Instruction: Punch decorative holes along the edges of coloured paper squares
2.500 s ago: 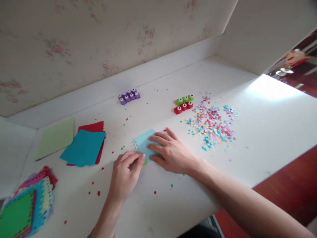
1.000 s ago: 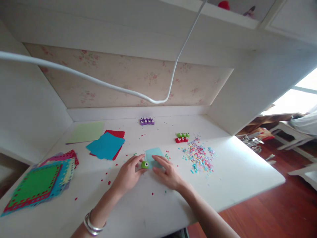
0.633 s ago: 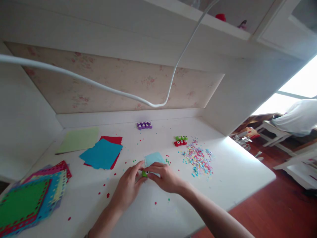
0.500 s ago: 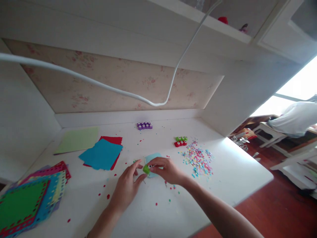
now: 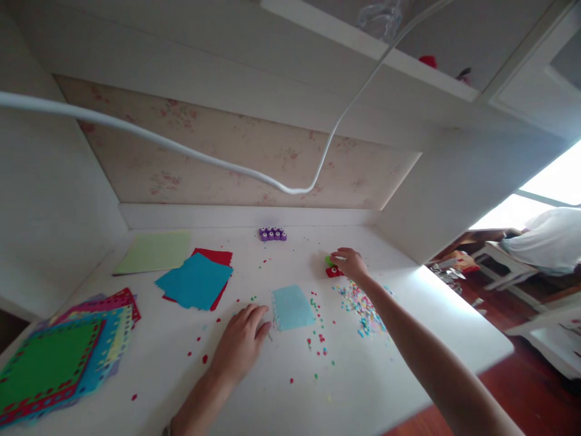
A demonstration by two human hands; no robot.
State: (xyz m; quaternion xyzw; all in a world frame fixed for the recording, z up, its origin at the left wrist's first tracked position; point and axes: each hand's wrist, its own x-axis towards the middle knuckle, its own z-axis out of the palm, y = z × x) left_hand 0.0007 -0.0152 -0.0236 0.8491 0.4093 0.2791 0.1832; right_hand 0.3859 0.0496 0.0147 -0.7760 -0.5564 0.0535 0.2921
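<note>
A light blue paper sheet (image 5: 293,307) lies flat on the white table, with small notches along its left edge. My left hand (image 5: 241,339) rests on the tabletop just left of that sheet, fingers loosely bent and thumb apart, holding nothing visible. Farther back on the right, my right hand (image 5: 350,264) has its fingers closed around a small green craft punch (image 5: 328,261). It is beside the red craft punches (image 5: 333,272), which it partly covers. The fingertips and the rest of the green row are hidden behind the hand.
Purple craft punches (image 5: 273,234) stand near the back. Confetti (image 5: 363,306) is heaped under my right forearm, with loose bits scattered around. At left lie blue sheets (image 5: 195,281), pale green paper (image 5: 154,251) and a stack of punched sheets (image 5: 49,369). A white cable (image 5: 204,162) hangs in front.
My right hand has carried the green punch from the light blue sheet back and right to the red punches. My left hand has lowered to the table. The sheet is now uncovered; the view shifted slightly.
</note>
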